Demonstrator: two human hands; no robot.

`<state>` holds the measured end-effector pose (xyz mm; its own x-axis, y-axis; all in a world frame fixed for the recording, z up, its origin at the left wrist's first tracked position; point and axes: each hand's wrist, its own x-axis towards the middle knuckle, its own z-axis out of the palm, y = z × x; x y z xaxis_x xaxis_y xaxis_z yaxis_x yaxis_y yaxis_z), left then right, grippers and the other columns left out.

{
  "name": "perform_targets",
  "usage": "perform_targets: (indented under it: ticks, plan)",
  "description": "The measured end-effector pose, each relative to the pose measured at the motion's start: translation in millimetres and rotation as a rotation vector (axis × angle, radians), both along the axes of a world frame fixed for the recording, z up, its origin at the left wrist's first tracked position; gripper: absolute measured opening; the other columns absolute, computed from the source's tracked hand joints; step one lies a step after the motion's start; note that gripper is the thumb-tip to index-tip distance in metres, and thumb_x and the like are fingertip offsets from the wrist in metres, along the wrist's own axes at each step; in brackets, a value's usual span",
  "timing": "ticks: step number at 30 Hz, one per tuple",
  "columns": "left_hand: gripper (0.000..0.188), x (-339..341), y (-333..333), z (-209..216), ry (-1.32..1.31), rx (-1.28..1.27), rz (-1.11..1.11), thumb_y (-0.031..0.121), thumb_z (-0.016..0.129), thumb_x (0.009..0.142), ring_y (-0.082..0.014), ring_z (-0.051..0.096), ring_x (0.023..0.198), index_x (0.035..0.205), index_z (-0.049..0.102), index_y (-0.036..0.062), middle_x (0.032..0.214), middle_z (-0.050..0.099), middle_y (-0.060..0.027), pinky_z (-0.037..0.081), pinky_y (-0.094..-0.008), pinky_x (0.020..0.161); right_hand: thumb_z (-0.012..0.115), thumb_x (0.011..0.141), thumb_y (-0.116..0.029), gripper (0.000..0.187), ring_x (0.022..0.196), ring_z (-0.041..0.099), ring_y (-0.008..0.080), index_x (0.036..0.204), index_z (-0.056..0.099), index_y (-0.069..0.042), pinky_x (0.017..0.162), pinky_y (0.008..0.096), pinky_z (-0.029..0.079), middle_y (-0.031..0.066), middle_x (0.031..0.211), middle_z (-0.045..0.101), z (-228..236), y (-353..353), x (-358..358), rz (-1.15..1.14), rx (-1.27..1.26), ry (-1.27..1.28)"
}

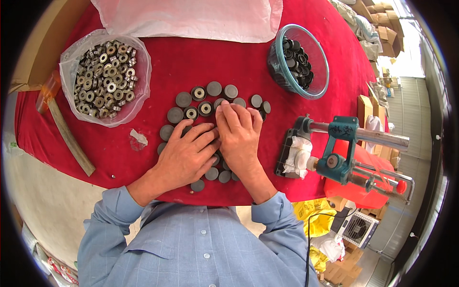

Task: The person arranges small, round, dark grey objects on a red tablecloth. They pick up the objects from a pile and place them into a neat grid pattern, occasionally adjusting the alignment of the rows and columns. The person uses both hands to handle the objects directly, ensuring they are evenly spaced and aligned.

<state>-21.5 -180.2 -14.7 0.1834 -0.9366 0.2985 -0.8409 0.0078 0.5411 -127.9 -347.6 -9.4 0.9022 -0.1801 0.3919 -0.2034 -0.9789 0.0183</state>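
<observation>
Over a cluster of round dark-grey caps (183,99) on the red cloth, both my hands lie side by side, palms down. My left hand (184,155) has its fingers apart, pointing up and right, with several caps partly covered beneath it. Fingers extended, my right hand (237,138) rests its tips at a small cap (219,103) and its neighbours. Some caps hold a metal ball bearing, such as the bearing (205,108) just left of my right fingertips and another bearing (191,113) above my left hand. What lies under both palms is hidden.
A plastic-lined tub of bearings (103,76) stands at the left, beside a wooden-handled hammer (71,136). At the far right is a clear bowl (321,71) of black caps. A green hand press (337,160) occupies the right edge. White sacking (191,19) lies at the back.
</observation>
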Motion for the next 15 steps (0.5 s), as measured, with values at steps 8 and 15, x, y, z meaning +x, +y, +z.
perform_targets:
  ticks: [8, 15]
  plan:
    - [0.038, 1, -4, 5, -0.016, -0.034, 0.005, 0.022, 0.082, 0.091, -0.0271, 0.058, 0.140, 0.124, 0.078, 0.0042, 0.141, 0.069, -0.0093, 0.040, -0.0569, 0.121, 0.072, 0.087, -0.010, 0.042, 0.125, 0.066, 0.0248, 0.129, 0.076, -0.007, 0.111, 0.0495, 0.042, 0.0048, 0.131, 0.073, 2, -10, -8, 0.001, 0.181, -0.057]
    - [0.043, 1, -1, 3, -0.006, -0.022, 0.002, 0.022, 0.081, 0.092, -0.0276, 0.058, 0.142, 0.131, 0.076, 0.0047, 0.148, 0.067, -0.0084, 0.040, -0.0564, 0.121, 0.080, 0.090, -0.012, 0.034, 0.120, 0.067, 0.0283, 0.124, 0.075, -0.011, 0.104, 0.0484, 0.045, 0.0039, 0.126, 0.075, 11, -76, -12, -0.225, 0.199, -0.013]
